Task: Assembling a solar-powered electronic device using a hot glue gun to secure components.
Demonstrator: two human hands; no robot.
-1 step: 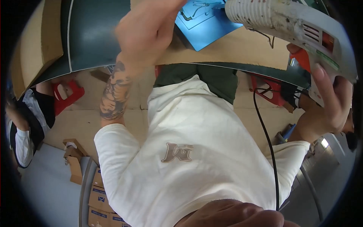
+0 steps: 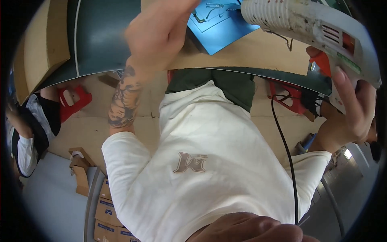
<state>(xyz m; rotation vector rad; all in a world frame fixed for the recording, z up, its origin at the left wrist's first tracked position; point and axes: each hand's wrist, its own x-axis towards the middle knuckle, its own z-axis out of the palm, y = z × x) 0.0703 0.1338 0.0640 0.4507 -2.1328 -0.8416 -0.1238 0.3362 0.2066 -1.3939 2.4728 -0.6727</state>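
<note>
A white heat gun (image 2: 306,24) with a ribbed, stained barrel and a red trigger (image 2: 321,64) is held in my right hand (image 2: 354,101), its fingers around the handle. The barrel's front end points left, above a shiny blue flat panel (image 2: 221,36) with thin lines or small wire-like bits on its surface. My left hand (image 2: 157,38) is closed beside the panel's left side. Its fingertips run past the upper edge of the view, so whatever they pinch is hidden. A brown cardboard sheet (image 2: 250,56) lies under the panel.
A cardboard box (image 2: 40,52) stands at the left on the dark green table (image 2: 107,40). A black cable (image 2: 284,141) hangs down at my right side. Red stools (image 2: 74,103) and other people (image 2: 30,133) are at both sides. Stacked cartons (image 2: 107,213) sit behind at the left.
</note>
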